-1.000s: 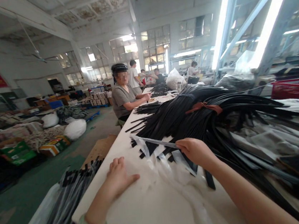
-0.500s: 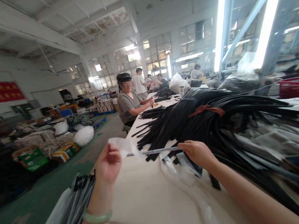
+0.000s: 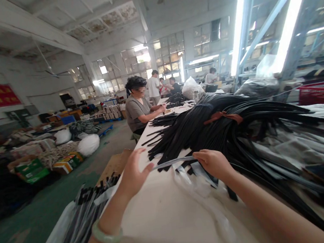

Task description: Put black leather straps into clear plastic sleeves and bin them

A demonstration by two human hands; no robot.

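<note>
My right hand (image 3: 213,163) is closed on one end of a thin grey strip (image 3: 174,161), held level above the white table (image 3: 161,215). At the strip's other end my left hand (image 3: 135,173) is open, thumb and fingers apart, its thumb by the tip of the strip. Clear plastic film (image 3: 201,195) lies on the table below my right hand. Beyond the strip rests a big pile of black strips (image 3: 181,135), tied with a reddish-brown band (image 3: 223,117). A green bangle (image 3: 106,234) circles my left wrist.
Left of the table stands a bundle of wrapped dark strips (image 3: 79,220), beside a cardboard piece (image 3: 116,165). A person in grey (image 3: 137,110) works at the table's left edge. A red basket (image 3: 321,93) is at the right. White sacks (image 3: 88,144) lie on the floor.
My left hand has opened, and the whitish film it held is gone from it. It has moved right, toward the strip's end. My right hand still holds the strip.
</note>
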